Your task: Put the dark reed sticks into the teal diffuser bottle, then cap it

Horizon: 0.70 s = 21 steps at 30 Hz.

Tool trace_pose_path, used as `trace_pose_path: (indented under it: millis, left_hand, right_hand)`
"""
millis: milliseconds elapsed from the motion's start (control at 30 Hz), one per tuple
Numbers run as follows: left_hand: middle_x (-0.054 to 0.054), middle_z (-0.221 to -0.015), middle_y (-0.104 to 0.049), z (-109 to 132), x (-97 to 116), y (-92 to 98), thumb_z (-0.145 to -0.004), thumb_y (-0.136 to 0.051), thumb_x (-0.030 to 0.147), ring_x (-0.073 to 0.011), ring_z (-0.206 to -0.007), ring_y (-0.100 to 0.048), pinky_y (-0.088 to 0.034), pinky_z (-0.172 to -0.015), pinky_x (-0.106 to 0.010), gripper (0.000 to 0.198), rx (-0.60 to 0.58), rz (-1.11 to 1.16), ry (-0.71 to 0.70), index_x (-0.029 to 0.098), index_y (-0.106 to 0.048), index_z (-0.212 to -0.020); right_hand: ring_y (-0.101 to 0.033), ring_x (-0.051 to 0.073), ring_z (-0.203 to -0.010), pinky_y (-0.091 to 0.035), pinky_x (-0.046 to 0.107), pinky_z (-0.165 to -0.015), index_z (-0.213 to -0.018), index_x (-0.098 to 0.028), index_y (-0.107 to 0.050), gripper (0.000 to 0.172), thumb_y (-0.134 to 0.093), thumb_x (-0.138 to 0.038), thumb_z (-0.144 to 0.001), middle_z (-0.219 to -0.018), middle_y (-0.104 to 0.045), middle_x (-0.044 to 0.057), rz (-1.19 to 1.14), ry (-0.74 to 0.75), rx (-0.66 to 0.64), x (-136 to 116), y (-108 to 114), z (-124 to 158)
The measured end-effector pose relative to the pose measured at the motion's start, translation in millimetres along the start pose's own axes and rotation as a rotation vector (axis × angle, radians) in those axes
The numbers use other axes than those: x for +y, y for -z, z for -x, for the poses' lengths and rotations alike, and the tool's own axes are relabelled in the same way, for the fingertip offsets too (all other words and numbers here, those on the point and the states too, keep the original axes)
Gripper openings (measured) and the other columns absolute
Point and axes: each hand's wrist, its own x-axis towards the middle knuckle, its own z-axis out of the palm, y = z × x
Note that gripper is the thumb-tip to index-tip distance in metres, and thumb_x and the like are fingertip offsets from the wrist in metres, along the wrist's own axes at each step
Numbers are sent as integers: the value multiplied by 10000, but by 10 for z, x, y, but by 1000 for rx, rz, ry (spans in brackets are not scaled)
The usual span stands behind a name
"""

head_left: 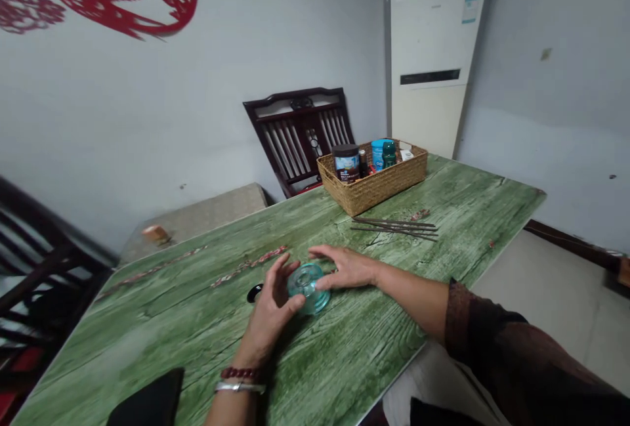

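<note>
A small teal glass holder (pixel 308 287) stands on the green wood-grain table (pixel 344 360). My left hand (pixel 272 313) curls round its near left side, thumb and fingers touching the glass. My right hand (pixel 347 267) rests on its right side with fingers stretched toward it and touching the rim. A small black object (pixel 254 293) lies just left of the glass, partly hidden by my left hand. Several thin dark sticks (pixel 396 226) lie on the table beyond my right hand.
A wicker basket (pixel 377 188) with jars and bottles stands at the table's far edge. A dark wooden chair (pixel 300 134) leans at the wall behind it. A tall white air conditioner (pixel 433 52) fills the corner. Another chair (pixel 39 268) stands at left.
</note>
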Motion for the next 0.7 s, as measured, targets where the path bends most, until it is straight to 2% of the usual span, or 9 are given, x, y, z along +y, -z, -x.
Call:
trace_pose_path:
  millis: [67, 133, 167, 233, 333, 400, 500, 700]
  left_hand:
    - [-203, -1416, -527, 17, 11, -20, -617, -810, 633, -387, -1304, -521, -397, -1096, -521, 1056, -41, -47, 44, 215, -342, -1466]
    - [-179, -1393, -560, 31, 40, -23, -623, -831, 568, -382, -1273, -550, -387, -1102, -526, 999, -62, -135, 49, 220, -384, -1446]
    - [-169, -1374, -580, 35, 56, -24, -622, -836, 543, -378, -1259, -561, -387, -1102, -526, 966, -73, -175, 43, 219, -411, -1427]
    - [-155, -1332, -616, 34, 80, -28, -633, -832, 511, -367, -1224, -589, -400, -1092, -521, 891, -97, -224, 29, 212, -458, -1384]
    - [-151, -1299, -638, 26, 91, -45, -660, -811, 494, -350, -1186, -616, -423, -1075, -507, 801, -115, -237, 11, 196, -495, -1334]
    - [-156, -1304, -634, 22, 83, -54, -663, -806, 494, -345, -1182, -619, -428, -1072, -502, 796, -110, -234, 4, 188, -494, -1328]
    - [-164, -1314, -628, 24, 67, -59, -658, -803, 505, -343, -1185, -618, -427, -1075, -501, 819, -101, -232, 8, 178, -483, -1336]
    - [-157, -1267, -655, 32, 104, -88, -623, -819, 508, -346, -1144, -637, -451, -1047, -507, 812, -87, -264, 0, 176, -513, -1298]
  right_hand:
    - [-630, 214, -1103, -465, 339, -950, -1273, -198, -602, 505, -738, -328, -804, -1225, -673, 84, 129, -27, 182, 2, 256, 58]
    - [-642, 200, -1013, -453, 322, -928, -1076, -191, -700, 233, -669, -255, -853, -1096, -708, 70, 373, -122, 370, 60, 538, 151]
    - [-640, 200, -996, -448, 310, -914, -1021, -189, -717, 175, -635, -230, -871, -1051, -712, 72, 495, -195, 445, 109, 668, 207]
    - [-636, 207, -1000, -438, 296, -894, -979, -191, -735, 171, -588, -220, -896, -1027, -712, 88, 704, -354, 529, 239, 874, 319]
    - [-643, 222, -996, -437, 293, -860, -982, -209, -763, 210, -575, -273, -912, -1026, -719, 105, 916, -563, 480, 450, 1007, 432]
    - [-646, 236, -1007, -439, 301, -848, -1012, -225, -774, 232, -588, -318, -908, -1047, -722, 112, 993, -623, 413, 558, 1002, 453]
    - [-640, 259, -1041, -441, 317, -854, -1017, -217, -783, 244, -626, -343, -880, -1078, -723, 131, 1028, -630, 360, 649, 950, 434]
    - [-674, 247, -962, -445, 303, -806, -930, -203, -790, 199, -604, -224, -866, -988, -746, 130, 1014, -608, 308, 707, 901, 407]
